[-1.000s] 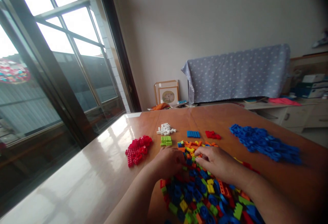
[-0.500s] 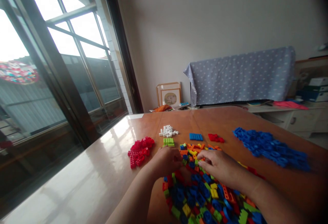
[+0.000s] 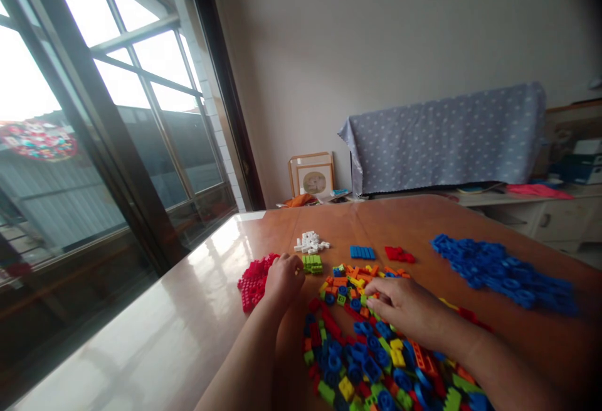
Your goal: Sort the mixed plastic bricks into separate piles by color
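My left hand (image 3: 285,278) is over the table between the red brick pile (image 3: 254,282) and the small block of lime green bricks (image 3: 312,265). Its fingers are curled together, and whatever they may hold is hidden. My right hand (image 3: 399,301) rests over the upper right part of the mixed heap of toy building bricks (image 3: 362,357). Thumb and forefinger are apart there, close to orange, yellow and green bricks, with no brick visible between them.
White bricks (image 3: 311,243), a row of blue bricks (image 3: 362,253) and a few red bricks (image 3: 399,254) lie beyond the heap. A large blue pile (image 3: 501,273) spreads at the right on the brown table (image 3: 188,317). Windows stand at the left.
My left hand has moved left from the mixed heap to beside the red pile, uncovering bricks at the heap's left side. My right hand has stayed nearly in place.
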Motion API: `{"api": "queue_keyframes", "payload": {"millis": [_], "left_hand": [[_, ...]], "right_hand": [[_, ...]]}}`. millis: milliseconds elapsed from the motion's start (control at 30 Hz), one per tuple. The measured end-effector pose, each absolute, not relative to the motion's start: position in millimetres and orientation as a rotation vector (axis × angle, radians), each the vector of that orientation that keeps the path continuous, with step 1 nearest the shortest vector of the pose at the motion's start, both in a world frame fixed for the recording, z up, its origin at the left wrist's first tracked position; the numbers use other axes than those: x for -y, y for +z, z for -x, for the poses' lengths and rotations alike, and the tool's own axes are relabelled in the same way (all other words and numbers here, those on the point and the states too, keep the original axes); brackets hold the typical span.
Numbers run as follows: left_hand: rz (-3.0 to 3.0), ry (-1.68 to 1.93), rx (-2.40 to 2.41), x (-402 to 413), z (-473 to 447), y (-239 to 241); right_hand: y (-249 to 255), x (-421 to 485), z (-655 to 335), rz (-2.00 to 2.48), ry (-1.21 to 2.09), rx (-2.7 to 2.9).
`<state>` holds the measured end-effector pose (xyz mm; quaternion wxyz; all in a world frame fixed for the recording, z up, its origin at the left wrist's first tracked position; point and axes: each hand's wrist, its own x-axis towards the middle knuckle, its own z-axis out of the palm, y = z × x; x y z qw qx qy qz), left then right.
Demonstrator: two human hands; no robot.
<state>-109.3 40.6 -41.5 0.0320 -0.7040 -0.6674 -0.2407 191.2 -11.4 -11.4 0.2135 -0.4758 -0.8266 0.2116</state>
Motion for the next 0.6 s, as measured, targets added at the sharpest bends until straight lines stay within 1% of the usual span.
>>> {"api": "queue_keyframes", "payload": {"millis": [200, 600], "left_hand": [[2.137, -0.731, 2.072, -49.1, 105.0, -49.5], [2.147, -0.664, 2.124, -44.0, 99.1, -42.9]], "right_hand": [[-9.6, 10.8, -190.5, 1.321, 0.602, 2.299], [-11.2, 10.4, -188.8, 1.329, 0.598, 2.314]]}}
